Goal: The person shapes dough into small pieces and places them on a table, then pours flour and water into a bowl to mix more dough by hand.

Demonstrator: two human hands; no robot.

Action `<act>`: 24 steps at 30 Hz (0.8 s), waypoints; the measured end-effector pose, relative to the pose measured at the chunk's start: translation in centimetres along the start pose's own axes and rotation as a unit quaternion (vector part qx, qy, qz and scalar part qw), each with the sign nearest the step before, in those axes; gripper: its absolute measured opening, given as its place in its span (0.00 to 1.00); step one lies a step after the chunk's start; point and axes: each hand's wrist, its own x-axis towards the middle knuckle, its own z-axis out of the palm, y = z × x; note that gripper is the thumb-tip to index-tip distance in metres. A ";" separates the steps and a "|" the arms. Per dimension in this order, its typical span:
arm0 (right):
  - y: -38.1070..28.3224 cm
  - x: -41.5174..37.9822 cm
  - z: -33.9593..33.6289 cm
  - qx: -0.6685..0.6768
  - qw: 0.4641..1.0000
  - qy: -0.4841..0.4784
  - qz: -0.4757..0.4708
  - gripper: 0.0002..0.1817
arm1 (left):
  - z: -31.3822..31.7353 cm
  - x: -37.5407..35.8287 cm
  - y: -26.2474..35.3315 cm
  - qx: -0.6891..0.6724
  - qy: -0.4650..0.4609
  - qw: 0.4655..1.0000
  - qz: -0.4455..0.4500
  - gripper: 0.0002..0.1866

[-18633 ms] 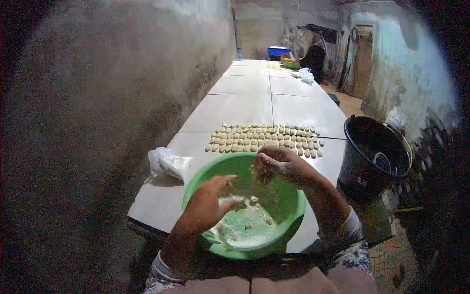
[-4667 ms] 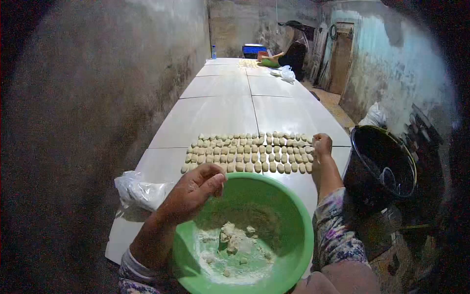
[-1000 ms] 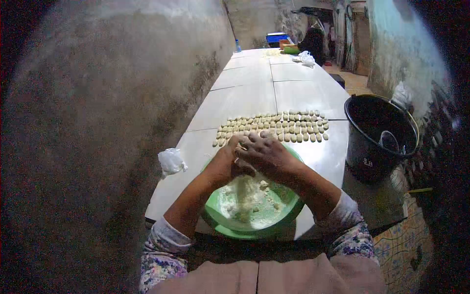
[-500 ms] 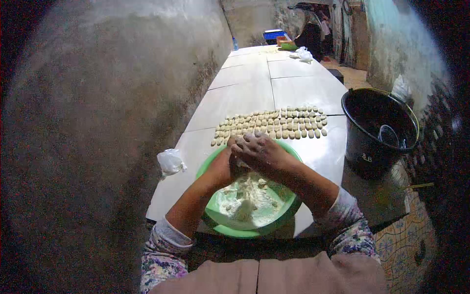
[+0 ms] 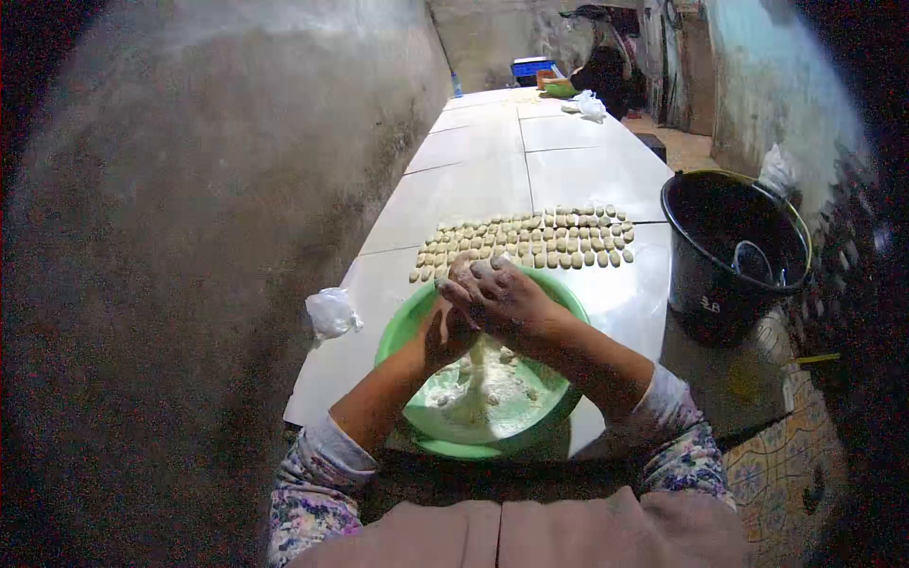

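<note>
Over a green basin [image 5: 392,346], both my hands are brought together, palms facing. My right hand [image 5: 502,297] lies on top with its fingers curled over my left hand [image 5: 449,328], which is partly hidden beneath. Whatever they enclose is out of sight. A pale streak of flour drops from under them into the white flour [image 5: 507,388] in the basin, where small lumps lie. Just beyond the basin, rows of small oval dough pieces [image 5: 525,237] are laid out on the white tiled table [image 5: 473,194].
To the right stands a black bucket [image 5: 701,303] with a clear rounded item inside. A white plastic bag [image 5: 331,313] sits at the table's left edge, by the wall. At the far end are a blue crate [image 5: 532,69], a green container [image 5: 561,91] and a dark-clothed person [image 5: 601,76].
My hands have shifted slightly toward me and turned against each other, fingers more curled. Flour now falls in a thicker streak below them.
</note>
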 end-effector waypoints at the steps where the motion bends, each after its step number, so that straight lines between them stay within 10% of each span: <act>1: 0.0 -0.1 -0.1 -0.014 1.000 0.005 -0.008 0.33 | -0.1 0.4 0.3 0.045 0.011 0.999 0.022 0.20; 4: 0.0 -0.5 1.1 0.018 0.998 0.060 -0.007 0.33 | -0.2 -0.1 0.8 -0.058 -0.033 0.988 -0.141 0.19; 14: -0.5 0.0 0.8 0.035 0.998 -0.044 0.021 0.36 | -0.9 0.3 1.3 -0.083 -0.190 0.963 -0.174 0.28; 20: -0.7 -0.2 -0.3 -0.005 0.999 -0.032 0.007 0.40 | 1.6 -0.5 -1.8 0.156 -0.207 0.966 -0.019 0.24; 21: -0.7 -0.2 -0.2 -0.005 0.999 -0.031 0.007 0.40 | 0.6 -0.6 -0.2 -0.095 -0.130 0.969 -0.187 0.23; 24: -0.7 -0.2 -0.2 -0.008 0.999 -0.040 0.014 0.41 | 0.9 -1.0 -0.9 -0.043 -0.124 0.983 -0.128 0.23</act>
